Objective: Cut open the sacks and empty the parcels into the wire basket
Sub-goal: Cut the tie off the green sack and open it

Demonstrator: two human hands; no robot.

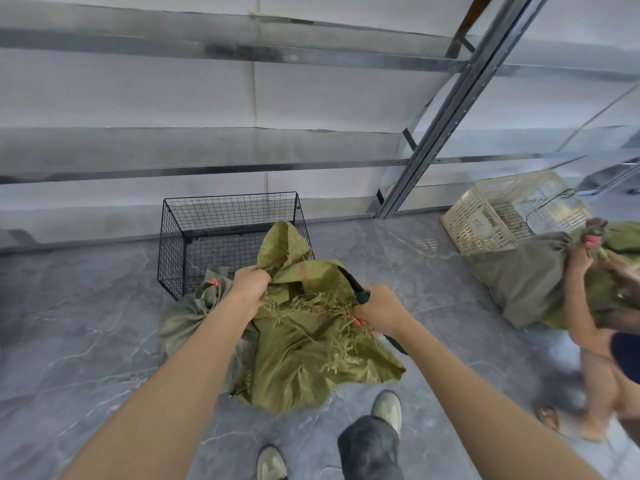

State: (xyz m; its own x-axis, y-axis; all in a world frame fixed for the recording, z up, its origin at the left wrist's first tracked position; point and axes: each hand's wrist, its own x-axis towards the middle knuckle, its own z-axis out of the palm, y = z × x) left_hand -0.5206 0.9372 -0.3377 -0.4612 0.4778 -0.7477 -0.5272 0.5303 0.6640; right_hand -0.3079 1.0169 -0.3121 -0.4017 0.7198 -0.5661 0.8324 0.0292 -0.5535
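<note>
A yellow-green woven sack lies crumpled on the grey floor in front of me, its top frayed into loose strands. My left hand grips a fold of its upper edge. My right hand is closed on the sack's frayed edge with a red tie, and also holds green-handled scissors. A black wire basket stands just behind the sack, against the wall. A second, darker sack, tied shut with a red tie, lies to the left, partly under the first. No parcels are visible.
At the right another person's hands hold a tied grey-green sack in front of a tilted white plastic crate. A slanted metal post rises from the floor by the wall. My shoes stand near the sack.
</note>
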